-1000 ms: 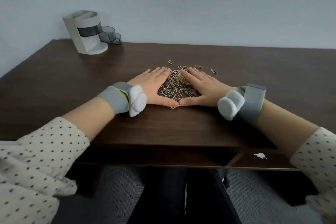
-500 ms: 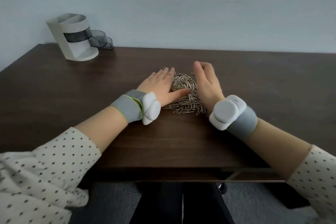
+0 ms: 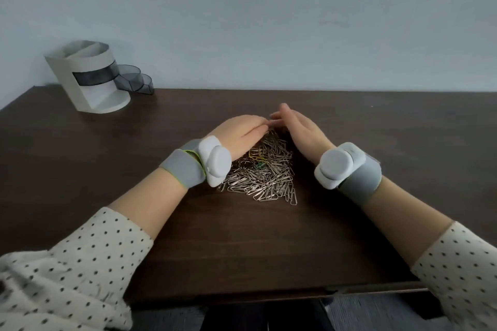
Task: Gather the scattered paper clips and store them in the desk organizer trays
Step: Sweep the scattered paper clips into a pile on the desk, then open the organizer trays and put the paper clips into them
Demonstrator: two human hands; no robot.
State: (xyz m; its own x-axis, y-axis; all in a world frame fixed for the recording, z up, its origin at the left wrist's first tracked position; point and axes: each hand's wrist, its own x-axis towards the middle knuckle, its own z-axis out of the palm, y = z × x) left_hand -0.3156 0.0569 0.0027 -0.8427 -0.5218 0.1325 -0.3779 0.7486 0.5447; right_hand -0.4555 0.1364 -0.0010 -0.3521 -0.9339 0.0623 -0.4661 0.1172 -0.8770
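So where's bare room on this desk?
Bare wood lies right of the right hand, between the desk organizer and the left hand, and along the near edge. Crowded only where the paper clips heap between the hands.

We see the clips (image 3: 265,172) hemmed in on two sides. Our left grip (image 3: 239,133) and right grip (image 3: 298,129) lie along the pile, fingertips close together at its far end. Only the near side, toward the lower frame, stays open. From there to the organizer (image 3: 94,80) at upper left, the table (image 3: 403,129) shows bare wood. Its tall white body stands just left of the trays (image 3: 134,80), with the wall close behind.
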